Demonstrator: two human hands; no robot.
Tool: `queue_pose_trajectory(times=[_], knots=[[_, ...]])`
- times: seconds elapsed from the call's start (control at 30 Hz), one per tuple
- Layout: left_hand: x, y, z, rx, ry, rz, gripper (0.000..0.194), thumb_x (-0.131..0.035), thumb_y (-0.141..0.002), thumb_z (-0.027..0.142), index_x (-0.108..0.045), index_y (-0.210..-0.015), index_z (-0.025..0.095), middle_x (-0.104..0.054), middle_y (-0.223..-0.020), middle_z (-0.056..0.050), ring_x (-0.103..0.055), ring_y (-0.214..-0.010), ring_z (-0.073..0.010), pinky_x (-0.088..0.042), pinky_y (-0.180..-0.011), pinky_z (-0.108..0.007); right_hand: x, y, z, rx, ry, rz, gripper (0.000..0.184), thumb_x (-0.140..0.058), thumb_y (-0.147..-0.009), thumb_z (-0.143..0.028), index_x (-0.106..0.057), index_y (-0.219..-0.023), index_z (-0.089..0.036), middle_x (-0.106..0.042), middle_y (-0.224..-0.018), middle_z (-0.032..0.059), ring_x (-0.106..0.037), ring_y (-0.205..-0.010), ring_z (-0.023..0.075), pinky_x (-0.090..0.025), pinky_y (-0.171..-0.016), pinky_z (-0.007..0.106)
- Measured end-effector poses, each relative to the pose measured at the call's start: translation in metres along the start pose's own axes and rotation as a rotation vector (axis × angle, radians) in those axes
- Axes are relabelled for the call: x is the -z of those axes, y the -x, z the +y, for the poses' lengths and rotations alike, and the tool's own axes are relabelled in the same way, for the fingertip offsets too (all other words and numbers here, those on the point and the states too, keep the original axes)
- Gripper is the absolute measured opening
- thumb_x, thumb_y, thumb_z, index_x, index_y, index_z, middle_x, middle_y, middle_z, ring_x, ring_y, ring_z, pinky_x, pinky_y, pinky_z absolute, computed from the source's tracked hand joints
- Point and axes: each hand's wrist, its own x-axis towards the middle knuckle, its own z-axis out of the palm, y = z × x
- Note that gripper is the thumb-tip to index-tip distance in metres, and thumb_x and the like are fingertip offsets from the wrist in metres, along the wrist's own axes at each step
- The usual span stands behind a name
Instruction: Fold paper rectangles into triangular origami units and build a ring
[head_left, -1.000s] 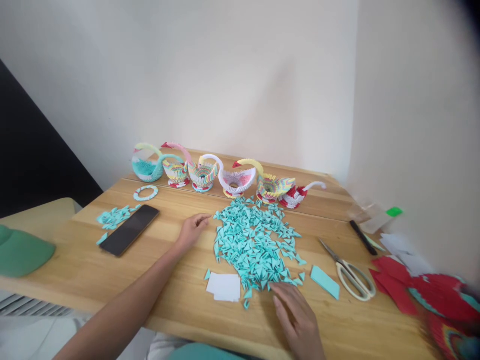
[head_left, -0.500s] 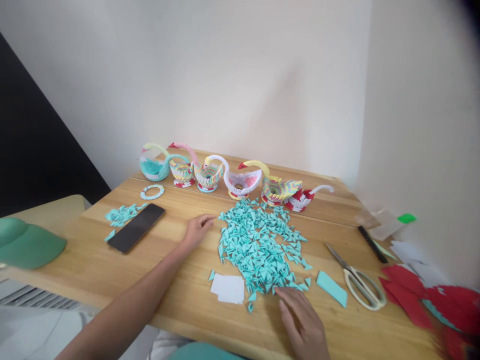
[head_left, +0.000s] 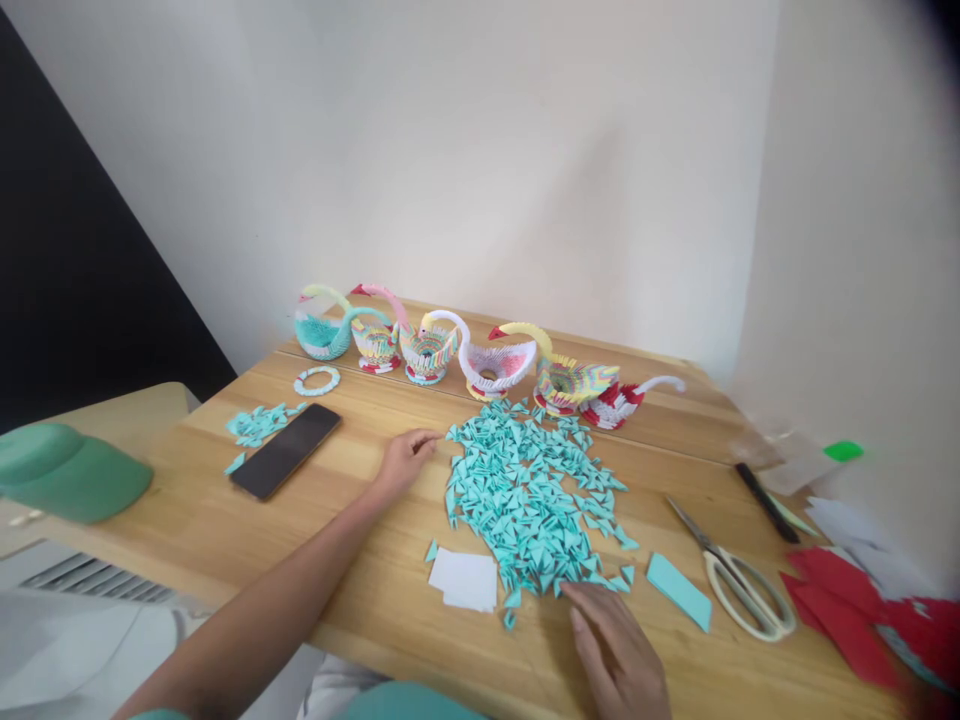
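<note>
One wood table point(head_left: 382, 600) carries everything here. One big pile of teal paper triangles point(head_left: 525, 490) sits mid-table; long axis runs far to near, near end slanting right. Triangles point every which way, too many to count. Six paper swans point(head_left: 499, 365) in a row behind it.

Two hands: right hand point(head_left: 619, 650) loosely open, fingers bent, fingertips at pile's near edge. Left hand point(head_left: 409, 458) half curled just beside the pile's left edge; can't tell if it grips a piece.

One pair of scissors point(head_left: 731, 570) right of pile, blades pointing far-left. One phone point(head_left: 286, 450) left, long axis near-left to far-right. One paper ring point(head_left: 316, 381) beyond the phone.
</note>
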Motion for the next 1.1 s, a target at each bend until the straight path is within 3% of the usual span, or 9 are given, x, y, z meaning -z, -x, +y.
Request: queue_pose_trajectory(times=[0.6, 0.8, 0.97, 1.1], knots=[[0.003, 0.0, 0.008, 0.018, -0.03, 0.009, 0.032, -0.051, -0.08, 0.031, -0.071, -0.1, 0.015, -0.072, -0.085, -0.004, -0.062, -0.072, -0.0166, -0.047, -0.066, -0.024, 0.006, -0.002, -0.01, -0.154, -0.066, 0.077, 0.019, -0.051, -0.09, -0.019, -0.068, -0.099, -0.021, -0.071, -0.09, 0.0077, -0.066, -0.086, 0.0226, -0.053, -0.079, 0.039], [0.004, 0.0, 0.011, 0.021, -0.047, -0.006, 0.036, -0.05, -0.08, 0.032, -0.07, -0.102, 0.013, -0.07, -0.079, -0.004, -0.06, -0.068, -0.0155, -0.044, -0.063, -0.023, 0.006, -0.002, -0.013, -0.209, -0.028, 0.104, 0.017, -0.052, -0.09, -0.017, -0.068, -0.094, -0.021, -0.069, -0.083, 0.0069, -0.064, -0.079, 0.0212, -0.051, -0.072, 0.036], [0.004, 0.001, 0.011, 0.014, -0.066, -0.005, 0.037, -0.05, -0.08, 0.033, -0.07, -0.103, 0.012, -0.069, -0.08, -0.004, -0.058, -0.067, -0.0155, -0.043, -0.062, -0.023, 0.007, -0.008, -0.016, -0.164, 0.033, 0.054, 0.016, -0.053, -0.09, -0.017, -0.067, -0.098, -0.021, -0.069, -0.086, 0.0068, -0.063, -0.082, 0.0208, -0.05, -0.075, 0.036], [0.002, 0.0, 0.01, 0.007, -0.094, -0.018, 0.039, -0.047, -0.082, 0.033, -0.069, -0.106, 0.011, -0.069, -0.077, -0.005, -0.059, -0.067, -0.0165, -0.043, -0.062, -0.024, 0.001, -0.021, -0.032, -0.032, 0.033, -0.075, 0.019, -0.055, -0.09, -0.019, -0.064, -0.107, -0.021, -0.07, -0.093, 0.0067, -0.062, -0.088, 0.021, -0.048, -0.08, 0.038]])
